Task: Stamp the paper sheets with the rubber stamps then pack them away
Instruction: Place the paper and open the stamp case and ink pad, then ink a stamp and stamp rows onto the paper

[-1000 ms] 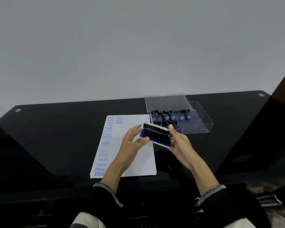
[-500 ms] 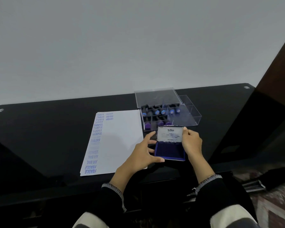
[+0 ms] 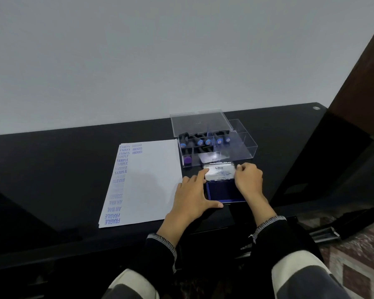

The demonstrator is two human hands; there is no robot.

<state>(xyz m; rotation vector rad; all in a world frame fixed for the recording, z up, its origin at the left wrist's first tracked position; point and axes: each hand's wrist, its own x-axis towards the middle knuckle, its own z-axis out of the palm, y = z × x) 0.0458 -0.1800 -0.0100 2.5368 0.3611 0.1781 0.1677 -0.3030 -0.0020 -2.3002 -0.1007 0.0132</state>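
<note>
A blue ink pad (image 3: 223, 192) lies open on the black table (image 3: 63, 169), its white-labelled lid (image 3: 219, 172) tilted up at the back. My left hand (image 3: 191, 196) holds its left side, index finger on the lid's edge and thumb along the base's front. My right hand (image 3: 248, 180) pinches the lid's right edge with curled fingers. The paper sheets (image 3: 151, 180) lie to the left, with blue stamped words down their left margin. Behind the pad, a clear plastic box (image 3: 244, 145) holds several rubber stamps (image 3: 200, 141) with blue and purple ends.
The box's clear lid (image 3: 200, 123) stands open at the back, near the pale wall. A dark brown panel (image 3: 363, 83) rises at the right. The table's front edge runs just above my sleeves, and patterned floor shows at lower right.
One second ago both hands held the ink pad in the air above the paper's right edge. It now rests on the table in front of the box, lid up, hands at its sides.
</note>
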